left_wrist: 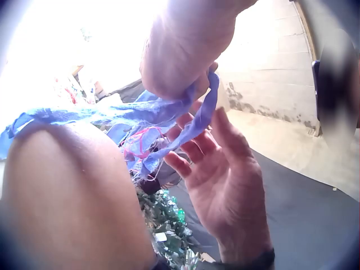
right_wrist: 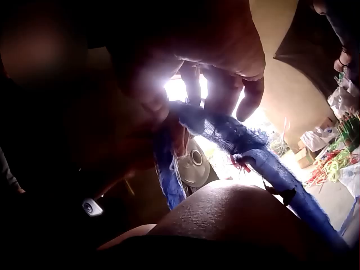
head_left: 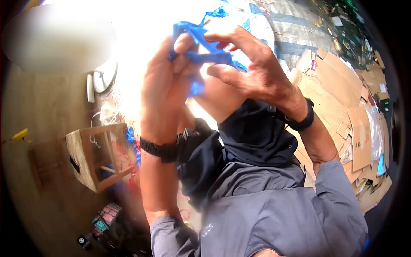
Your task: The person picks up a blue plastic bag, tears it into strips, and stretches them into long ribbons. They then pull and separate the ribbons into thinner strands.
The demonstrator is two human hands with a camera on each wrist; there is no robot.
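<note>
A frayed blue strip of cloth-like material point(head_left: 209, 57) runs between the two hands, above a bare knee point(left_wrist: 67, 185). My left hand point(head_left: 160, 85) grips it, the thumb bent over a fold; in the left wrist view that hand point(left_wrist: 188, 45) is at the top, the strip looping from its fingers. Opposite it, my right hand point(head_left: 257, 68) has thumb and fingers spread apart and loosely bent, with the strip close by its fingertips. The left wrist view shows its palm point(left_wrist: 225, 185) facing in. A length of the strip point(right_wrist: 304, 197) trails past the knee in the right wrist view.
Flattened cardboard point(head_left: 329, 81) is piled at the right, beside a striped sheet point(head_left: 295, 23) and a heap of mixed scrap point(head_left: 342, 30). A wooden stool-like frame point(head_left: 81, 162) lies at the left. Another person's hand point(right_wrist: 342, 61) shows at the right wrist view's edge.
</note>
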